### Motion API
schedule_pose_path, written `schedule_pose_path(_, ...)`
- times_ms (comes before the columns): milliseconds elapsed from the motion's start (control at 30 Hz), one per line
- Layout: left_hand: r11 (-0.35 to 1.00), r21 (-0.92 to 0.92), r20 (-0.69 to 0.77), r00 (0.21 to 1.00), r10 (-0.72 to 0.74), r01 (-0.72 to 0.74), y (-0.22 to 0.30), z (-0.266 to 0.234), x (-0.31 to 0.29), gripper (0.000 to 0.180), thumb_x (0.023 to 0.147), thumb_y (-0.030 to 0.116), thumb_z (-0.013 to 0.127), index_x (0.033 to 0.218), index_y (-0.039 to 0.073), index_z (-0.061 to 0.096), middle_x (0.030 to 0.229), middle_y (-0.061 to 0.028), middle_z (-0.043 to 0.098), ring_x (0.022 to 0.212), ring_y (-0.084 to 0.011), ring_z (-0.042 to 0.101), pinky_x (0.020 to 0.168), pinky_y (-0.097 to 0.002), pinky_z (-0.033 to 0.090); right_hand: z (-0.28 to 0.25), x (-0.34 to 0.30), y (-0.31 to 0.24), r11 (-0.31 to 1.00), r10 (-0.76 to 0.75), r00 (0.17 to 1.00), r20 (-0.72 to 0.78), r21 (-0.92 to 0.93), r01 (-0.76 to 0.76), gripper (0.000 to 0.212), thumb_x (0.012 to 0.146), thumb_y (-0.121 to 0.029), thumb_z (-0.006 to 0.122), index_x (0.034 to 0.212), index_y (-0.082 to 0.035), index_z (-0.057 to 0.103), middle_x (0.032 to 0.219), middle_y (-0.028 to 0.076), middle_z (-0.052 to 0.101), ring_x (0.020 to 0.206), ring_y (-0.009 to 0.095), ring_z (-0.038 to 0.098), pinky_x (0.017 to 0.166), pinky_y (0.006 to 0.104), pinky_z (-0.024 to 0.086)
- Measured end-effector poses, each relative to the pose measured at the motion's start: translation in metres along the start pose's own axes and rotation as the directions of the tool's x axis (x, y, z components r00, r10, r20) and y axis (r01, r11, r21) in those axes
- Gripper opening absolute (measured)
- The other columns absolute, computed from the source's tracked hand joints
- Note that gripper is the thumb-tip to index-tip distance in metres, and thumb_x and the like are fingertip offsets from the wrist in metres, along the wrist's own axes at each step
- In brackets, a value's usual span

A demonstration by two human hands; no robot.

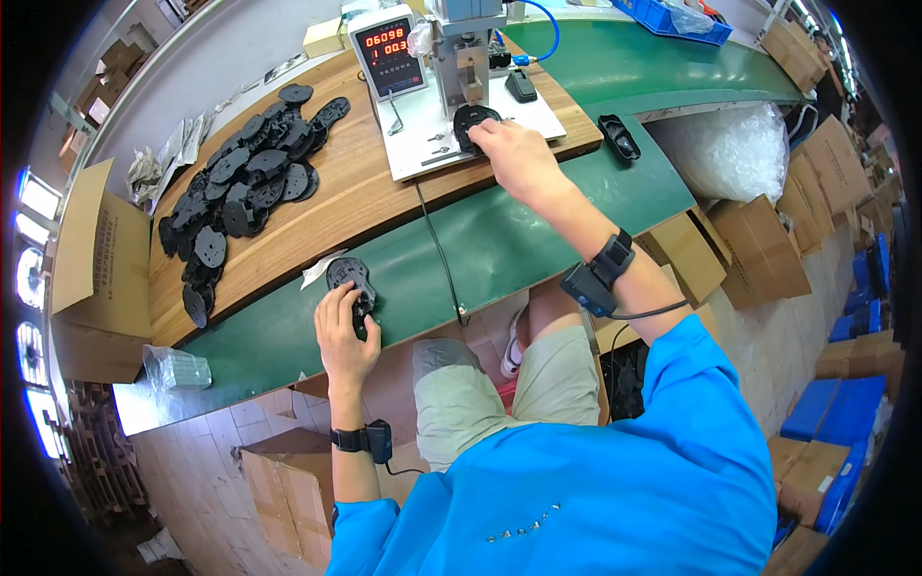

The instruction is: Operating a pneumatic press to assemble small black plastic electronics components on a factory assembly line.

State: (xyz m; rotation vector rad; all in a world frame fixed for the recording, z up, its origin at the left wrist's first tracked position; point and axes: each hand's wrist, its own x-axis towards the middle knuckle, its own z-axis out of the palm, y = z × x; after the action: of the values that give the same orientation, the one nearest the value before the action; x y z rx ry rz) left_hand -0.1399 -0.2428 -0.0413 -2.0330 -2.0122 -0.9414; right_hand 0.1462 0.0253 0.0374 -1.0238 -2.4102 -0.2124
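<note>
Black plastic part on the near strip of the green bench, left hand over its lower end, fingers on it; can't tell from above whether it's gripped or just touched. Farther up, right hand grasps the edge of a second black part, sitting on the white base plate below the press head. Wooden board under the plate, loose pile of similar black parts to the left. Behind: press column, display box lit red to its left, blue tray far right.
</note>
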Motion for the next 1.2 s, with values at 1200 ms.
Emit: schedule_pose_path(1200, 0.875, -0.483, -0.021, 1.0, -0.007, -0.004, 0.016, 0.073, 0.266, 0.014, 0.095, 0.0, 0.076, 0.109, -0.004, 0.08, 0.095, -0.0165, 0.083, 0.083, -0.0194, 0.08, 0.077, -0.0307, 0.061, -0.112, -0.241, -0.066, 0.829, 0.433, 0.886, -0.168, 0.459, -0.318, 0.046, 0.077, 0.013, 0.07, 0.12, -0.005, 0.074, 0.125, 0.013, 0.074, 0.122, 0.036, 0.067, 0.103, 0.0442, 0.056)
